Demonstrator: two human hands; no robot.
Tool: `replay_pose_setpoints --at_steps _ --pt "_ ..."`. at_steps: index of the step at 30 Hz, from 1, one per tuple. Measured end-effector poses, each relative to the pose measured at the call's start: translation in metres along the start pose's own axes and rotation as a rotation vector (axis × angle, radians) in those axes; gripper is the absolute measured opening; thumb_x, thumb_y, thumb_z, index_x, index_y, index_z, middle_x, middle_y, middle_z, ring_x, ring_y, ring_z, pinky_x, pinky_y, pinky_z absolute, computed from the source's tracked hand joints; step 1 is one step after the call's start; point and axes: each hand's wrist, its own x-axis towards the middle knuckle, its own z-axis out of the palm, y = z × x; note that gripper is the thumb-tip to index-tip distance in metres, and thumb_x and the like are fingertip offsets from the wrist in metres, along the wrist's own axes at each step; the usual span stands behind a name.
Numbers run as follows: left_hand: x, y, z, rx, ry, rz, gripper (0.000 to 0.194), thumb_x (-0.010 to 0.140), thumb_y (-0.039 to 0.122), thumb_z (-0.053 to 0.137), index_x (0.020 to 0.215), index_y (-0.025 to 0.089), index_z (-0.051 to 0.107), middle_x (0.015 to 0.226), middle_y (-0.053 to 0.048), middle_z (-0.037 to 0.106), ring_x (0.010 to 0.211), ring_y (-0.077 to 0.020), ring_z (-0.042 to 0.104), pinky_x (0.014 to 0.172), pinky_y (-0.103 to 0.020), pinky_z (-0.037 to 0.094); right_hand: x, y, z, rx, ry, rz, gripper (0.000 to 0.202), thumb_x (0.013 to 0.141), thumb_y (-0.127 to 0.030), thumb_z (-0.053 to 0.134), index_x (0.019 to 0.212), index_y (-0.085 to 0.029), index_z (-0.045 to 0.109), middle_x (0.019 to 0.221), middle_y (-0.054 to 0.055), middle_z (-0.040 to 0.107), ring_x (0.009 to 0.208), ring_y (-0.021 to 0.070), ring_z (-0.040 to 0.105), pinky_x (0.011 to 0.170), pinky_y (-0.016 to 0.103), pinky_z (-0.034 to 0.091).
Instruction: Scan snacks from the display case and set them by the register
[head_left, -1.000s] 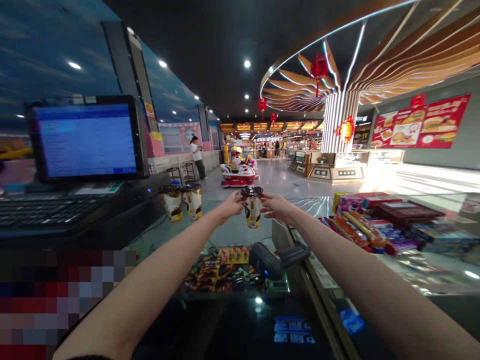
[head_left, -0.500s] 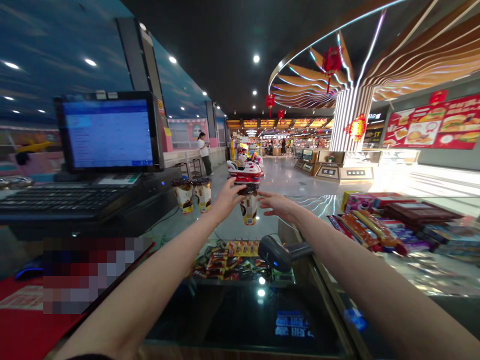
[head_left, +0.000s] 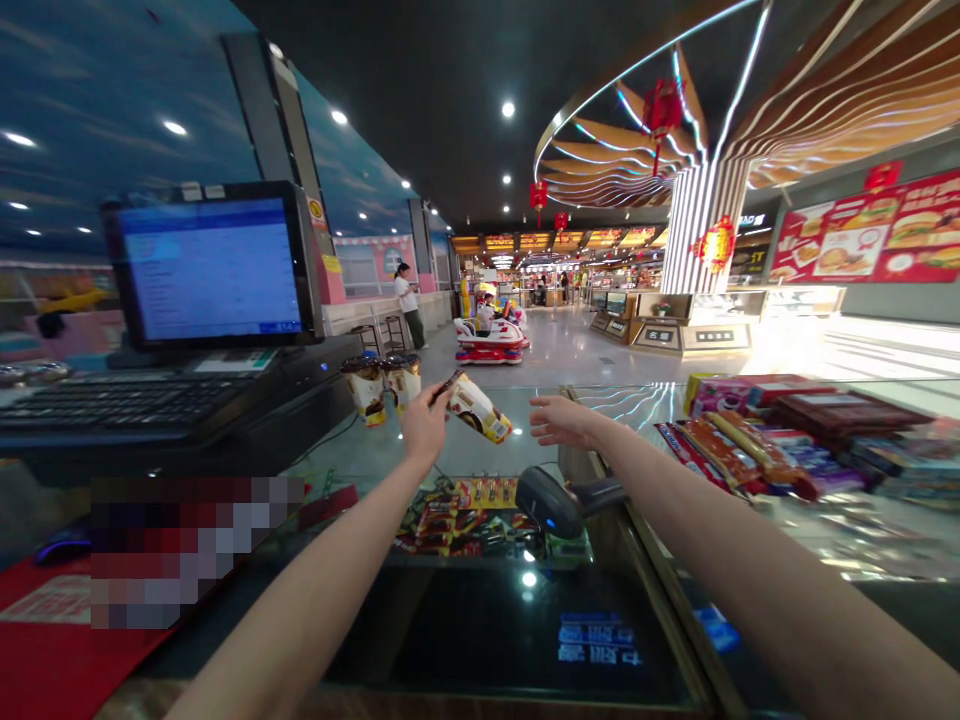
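My left hand (head_left: 424, 424) grips a white and yellow cup (head_left: 478, 410) by its dark lid end; the cup is tilted, with its base pointing down to the right. To the right of the cup's base, my right hand (head_left: 559, 421) is held open with nothing in it, fingers apart and pointing left. Two similar cups (head_left: 365, 388) stand on the glass counter (head_left: 337, 460) left of my left hand. A black handheld scanner (head_left: 550, 503) lies on the glass below my right hand.
A monitor (head_left: 214, 265) and a black keyboard (head_left: 120, 405) are on the left. Packaged snacks (head_left: 720, 450) are piled at the right. Small packets (head_left: 450, 520) show under the glass. A person (head_left: 409, 305) stands in the background, beyond the counter near a wall.
The upright middle cup has been taken hold of by my left hand and tipped, its lid swung to the left. My left hand moved left and lower; my right hand stayed apart from the cup.
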Motion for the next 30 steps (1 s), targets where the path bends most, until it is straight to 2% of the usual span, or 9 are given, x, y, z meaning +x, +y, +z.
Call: replay_pose_setpoints --at_steps 4,9,12,14,16,19,21,26,30 --pt "-0.007 -0.016 0.013 -0.102 0.094 -0.121 0.032 0.087 0.037 0.056 0.109 0.016 0.064 0.108 -0.008 0.068 0.081 -0.0173 0.066 0.06 -0.026 0.058 0.001 0.005 0.007 0.002 -0.022 0.058 0.067 0.086 -0.015 0.057 0.147 -0.023 0.029 0.114 0.013 0.062 0.076 0.0133 0.065 0.076 0.032 0.053" --pt "-0.018 -0.025 0.031 -0.198 0.054 -0.225 0.025 0.086 0.035 0.056 0.102 0.016 0.06 0.112 -0.009 0.064 0.091 -0.0178 0.065 0.062 -0.025 0.058 -0.003 0.008 0.013 0.059 -0.055 0.056 0.069 0.088 -0.015 0.054 0.148 -0.023 0.022 0.093 0.006 0.068 0.072 0.0124 0.066 0.071 0.027 0.051" --pt "-0.022 -0.024 0.036 -0.121 0.008 -0.224 0.022 0.085 0.034 0.057 0.1 0.017 0.058 0.109 -0.009 0.064 0.092 -0.0182 0.065 0.068 -0.028 0.057 -0.007 0.008 0.007 0.063 -0.013 0.041 0.068 0.088 -0.015 0.052 0.148 -0.022 0.023 0.09 0.005 0.069 0.07 0.0124 0.065 0.069 0.027 0.05" --pt "-0.025 -0.022 0.036 -0.007 -0.035 -0.189 0.025 0.084 0.032 0.058 0.105 0.017 0.057 0.104 -0.009 0.065 0.09 -0.0187 0.064 0.076 -0.032 0.055 -0.01 0.008 0.0 0.071 0.012 0.03 0.065 0.089 -0.015 0.051 0.148 -0.021 0.024 0.095 0.006 0.069 0.07 0.0117 0.065 0.07 0.027 0.049" --pt "-0.028 -0.018 0.034 0.069 -0.105 -0.113 0.04 0.082 0.028 0.06 0.12 0.016 0.051 0.099 -0.009 0.065 0.089 -0.0197 0.063 0.084 -0.036 0.052 -0.012 0.009 -0.007 0.081 0.039 0.023 0.061 0.09 -0.016 0.049 0.146 -0.022 0.027 0.106 0.007 0.068 0.071 0.0105 0.065 0.069 0.026 0.05" --pt "-0.034 -0.011 0.029 0.132 -0.228 0.042 0.069 0.079 0.021 0.061 0.143 0.018 0.033 0.092 -0.006 0.063 0.088 -0.0211 0.062 0.091 -0.039 0.047 -0.015 0.012 -0.016 0.085 0.063 0.018 0.055 0.09 -0.018 0.049 0.143 -0.024 0.033 0.119 0.008 0.064 0.072 0.0093 0.065 0.067 0.024 0.05" --pt "-0.038 -0.005 0.025 0.21 -0.292 0.135 0.077 0.08 0.021 0.06 0.149 0.022 0.027 0.091 -0.005 0.06 0.09 -0.0224 0.06 0.093 -0.041 0.045 -0.016 0.015 -0.019 0.093 0.06 0.005 0.052 0.091 -0.019 0.05 0.141 -0.022 0.036 0.124 0.009 0.061 0.074 0.0096 0.065 0.068 0.024 0.05" --pt "-0.043 0.005 0.017 0.428 -0.389 0.244 0.072 0.08 0.032 0.065 0.146 0.033 0.035 0.101 -0.007 0.052 0.096 -0.0252 0.058 0.09 -0.04 0.046 -0.022 0.022 -0.022 0.093 0.048 -0.031 0.05 0.09 -0.023 0.053 0.139 -0.021 0.04 0.127 0.01 0.061 0.094 0.0156 0.066 0.074 0.027 0.052" --pt "-0.045 0.007 0.015 0.529 -0.359 0.326 0.064 0.078 0.032 0.07 0.137 0.032 0.046 0.106 -0.007 0.05 0.104 -0.0267 0.055 0.089 -0.039 0.047 -0.03 0.025 -0.029 -0.006 0.058 -0.062 0.051 0.09 -0.028 0.056 0.139 -0.022 0.043 0.131 0.01 0.059 0.114 0.0217 0.06 0.085 0.032 0.05"
